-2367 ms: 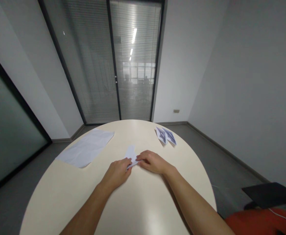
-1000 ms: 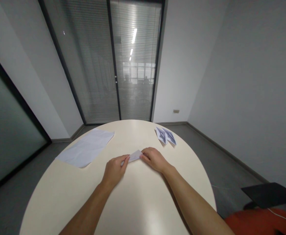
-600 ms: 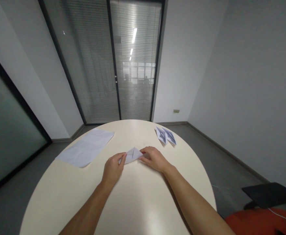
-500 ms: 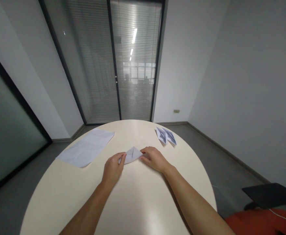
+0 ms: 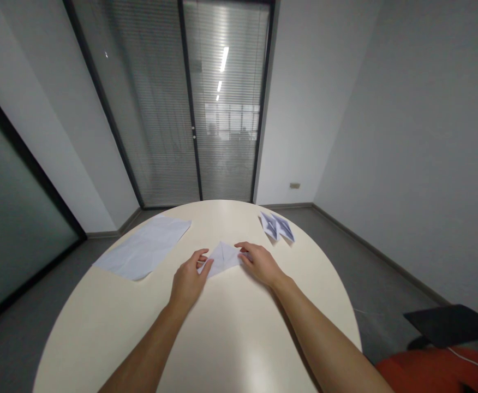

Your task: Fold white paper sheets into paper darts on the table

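A small folded sheet of white paper [image 5: 223, 257] rests at the middle of the round table, its peak pointing away from me and a crease running down its centre. My left hand [image 5: 190, 275] is loosely around its left corner, thumb on the near side and fingers curled beyond. At the right corner, my right hand [image 5: 259, 263] has the paper between thumb and fingers, with the index finger stretched along the far side. Parts of both corners are hidden by the hands.
A large white paper sheet [image 5: 144, 248] lies on the left of the white table [image 5: 214, 333]. Two folded paper pieces [image 5: 278, 227] with dark shading stand at the back right. A black-and-red chair [image 5: 447, 333] is at the lower right, beyond the table edge.
The thumbs and fingers of both hands have spread wider on the folded paper. It now looks flatter and a little broader, and my right hand has shifted slightly right.
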### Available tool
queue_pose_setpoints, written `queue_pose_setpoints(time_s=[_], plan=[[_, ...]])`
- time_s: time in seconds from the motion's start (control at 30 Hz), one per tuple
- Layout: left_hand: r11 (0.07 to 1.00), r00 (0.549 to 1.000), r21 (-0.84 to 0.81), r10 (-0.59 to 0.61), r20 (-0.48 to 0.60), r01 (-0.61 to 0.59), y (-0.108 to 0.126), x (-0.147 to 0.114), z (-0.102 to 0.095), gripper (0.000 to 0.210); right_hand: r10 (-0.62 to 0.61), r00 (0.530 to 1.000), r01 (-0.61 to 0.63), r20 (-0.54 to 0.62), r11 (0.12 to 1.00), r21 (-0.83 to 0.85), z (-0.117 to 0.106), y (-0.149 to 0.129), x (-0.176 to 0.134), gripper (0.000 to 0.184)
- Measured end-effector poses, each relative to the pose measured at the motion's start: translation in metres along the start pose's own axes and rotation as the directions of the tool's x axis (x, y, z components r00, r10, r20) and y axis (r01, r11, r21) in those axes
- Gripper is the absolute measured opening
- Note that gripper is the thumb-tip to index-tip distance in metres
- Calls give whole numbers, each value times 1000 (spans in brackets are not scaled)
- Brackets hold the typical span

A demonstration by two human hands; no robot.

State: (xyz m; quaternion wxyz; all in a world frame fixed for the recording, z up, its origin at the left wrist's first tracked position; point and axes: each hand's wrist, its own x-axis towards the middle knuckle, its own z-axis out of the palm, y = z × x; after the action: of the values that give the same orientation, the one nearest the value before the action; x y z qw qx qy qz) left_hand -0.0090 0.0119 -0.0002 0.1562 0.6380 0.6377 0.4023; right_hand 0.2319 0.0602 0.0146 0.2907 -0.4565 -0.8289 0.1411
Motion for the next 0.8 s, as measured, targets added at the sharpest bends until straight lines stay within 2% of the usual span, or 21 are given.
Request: queue_pose_setpoints(time_s=[0.13, 0.4, 0.57, 0.8], plan=[[999, 1000, 50, -16, 20, 15, 2, 0, -1, 33, 4, 1000, -4, 6, 1000, 28, 0, 0, 0, 31], [993, 999, 115, -36, 13, 34, 4, -1, -4, 19, 7, 1000, -7, 17, 999, 41, 0, -1, 1, 33], [984, 999, 173, -37, 8, 35, 3, 0, -4, 20, 25, 999, -27, 42, 999, 39, 1, -1, 1, 35], [965, 997, 263, -36, 67, 17, 0, 0, -3, 26, 97, 993, -95, 72, 995, -25, 5, 4, 1, 36]])
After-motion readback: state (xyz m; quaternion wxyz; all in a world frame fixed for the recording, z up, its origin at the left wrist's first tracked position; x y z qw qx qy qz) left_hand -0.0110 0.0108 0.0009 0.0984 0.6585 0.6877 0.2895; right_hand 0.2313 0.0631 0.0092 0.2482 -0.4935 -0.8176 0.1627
